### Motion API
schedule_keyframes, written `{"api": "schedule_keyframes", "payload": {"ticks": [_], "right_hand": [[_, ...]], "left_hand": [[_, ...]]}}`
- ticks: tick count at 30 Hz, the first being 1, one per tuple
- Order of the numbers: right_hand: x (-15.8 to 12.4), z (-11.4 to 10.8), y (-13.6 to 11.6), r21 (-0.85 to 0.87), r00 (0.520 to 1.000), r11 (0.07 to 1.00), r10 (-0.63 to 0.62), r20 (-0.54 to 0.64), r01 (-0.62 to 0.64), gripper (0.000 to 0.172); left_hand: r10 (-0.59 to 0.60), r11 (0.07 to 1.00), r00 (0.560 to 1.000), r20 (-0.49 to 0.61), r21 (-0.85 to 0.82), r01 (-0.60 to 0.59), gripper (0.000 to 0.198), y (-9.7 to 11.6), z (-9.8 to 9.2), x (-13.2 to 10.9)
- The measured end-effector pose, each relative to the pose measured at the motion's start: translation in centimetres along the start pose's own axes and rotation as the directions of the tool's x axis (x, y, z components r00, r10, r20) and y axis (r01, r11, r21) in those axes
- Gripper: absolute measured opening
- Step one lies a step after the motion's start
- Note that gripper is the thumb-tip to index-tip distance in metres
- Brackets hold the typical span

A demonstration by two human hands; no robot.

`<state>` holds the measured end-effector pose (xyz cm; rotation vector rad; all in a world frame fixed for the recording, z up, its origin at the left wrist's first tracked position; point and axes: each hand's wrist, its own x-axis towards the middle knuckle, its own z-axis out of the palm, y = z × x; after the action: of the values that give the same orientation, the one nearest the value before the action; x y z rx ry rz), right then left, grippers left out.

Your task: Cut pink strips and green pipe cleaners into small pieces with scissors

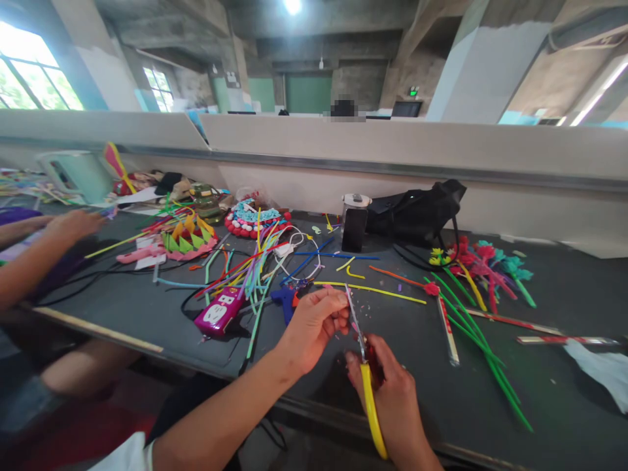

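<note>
My right hand is wrapped round the yellow handle of a pair of scissors. The blades point away from me and up toward my left hand. The left hand's thumb and finger are pinched together beside the blades; what is between them is too small or hidden to make out. Tiny pink and pale scraps lie on the dark table around the blades. Just left of my left hand is a blue glue gun, partly covered by the hand. A yellow pipe cleaner lies beyond both hands.
Left stand a purple box and a bundle of coloured pipe cleaners. A phone leans near a black bag. Pipe-cleaner flowers and green stems lie right. A co-worker's arms reach in at far left.
</note>
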<state>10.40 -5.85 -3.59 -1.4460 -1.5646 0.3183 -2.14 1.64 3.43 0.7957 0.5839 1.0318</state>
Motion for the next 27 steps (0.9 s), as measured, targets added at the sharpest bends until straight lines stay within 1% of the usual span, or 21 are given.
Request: {"api": "schedule_keyframes", "payload": {"ticks": [6, 12, 19, 22, 27], "right_hand": [[-0.34, 0.44, 0.13, -0.02, 1.0, 1.0, 0.008, -0.031, -0.008, 0.019], [-0.47, 0.45, 0.1, 0.014, 1.0, 1.0, 0.027, 0.003, -0.027, 0.015], [-0.64, 0.42, -0.28, 0.029, 1.0, 0.999, 0.016, -0.011, -0.016, 0.016], [-0.61, 0.35, -0.38, 0.016, 1.0, 1.0, 0.004, -0.019, -0.004, 0.016], [-0.42, 0.29, -0.42, -0.018, 0.999, 0.999, 0.028, -0.015, -0.029, 0.017]], "left_hand": [[0.015, 0.999, 1.0, -0.013, -0.03, -0.016, 0.017, -0.57, 0.04, 0.04], [0.025, 0.999, 0.999, -0.029, -0.026, -0.026, 0.018, -0.79, 0.12, 0.05], [0.032, 0.999, 0.999, -0.019, -0.017, -0.032, 0.016, -0.96, 0.17, 0.06], [0.035, 0.999, 0.999, -0.033, -0.019, -0.036, 0.016, -1.0, 0.25, 0.04], [0.043, 0.999, 0.998, -0.047, -0.023, -0.044, 0.016, -0.97, 0.38, -0.01]]}}
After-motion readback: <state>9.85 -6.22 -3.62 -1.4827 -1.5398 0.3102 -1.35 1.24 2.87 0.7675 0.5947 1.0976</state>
